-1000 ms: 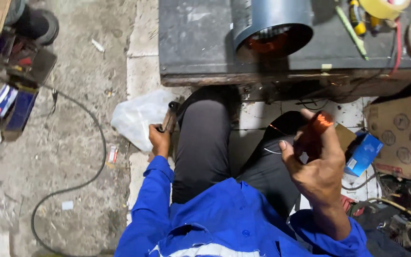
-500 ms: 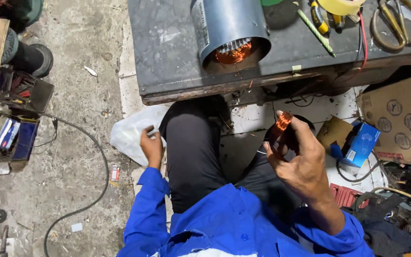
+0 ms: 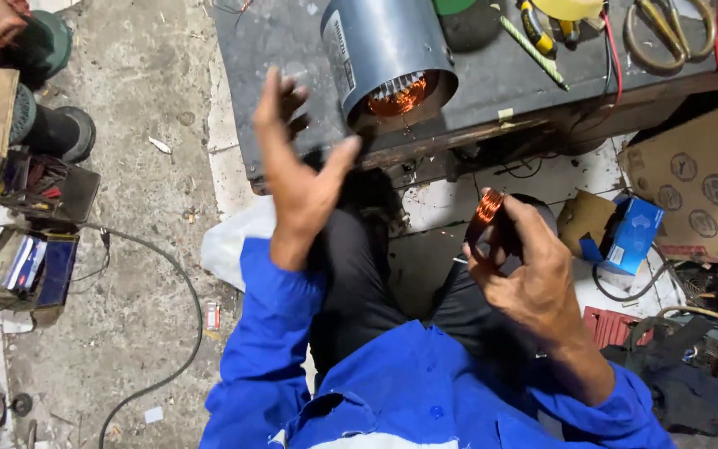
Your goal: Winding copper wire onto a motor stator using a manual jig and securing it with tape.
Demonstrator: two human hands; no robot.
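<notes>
A coil of copper wire (image 3: pixel 487 208) is pinched between the thumb and fingers (image 3: pixel 515 218) of the right hand (image 3: pixel 533 283), held up over the lap so that its loops are kept together and off the floor. The left hand (image 3: pixel 297 179) is raised with nothing in it, its fingers (image 3: pixel 276 96) spread apart and the palm turned towards the grey motor housing (image 3: pixel 384 54). That housing is laid on its side on the dark worktop (image 3: pixel 284 50), just beyond the left fingers, its open end turned towards the person so that the copper windings inside are exposed. Scissors (image 3: pixel 666 29) and a screwdriver (image 3: pixel 533 50) are kept further along the worktop, well beyond the right fingers.
</notes>
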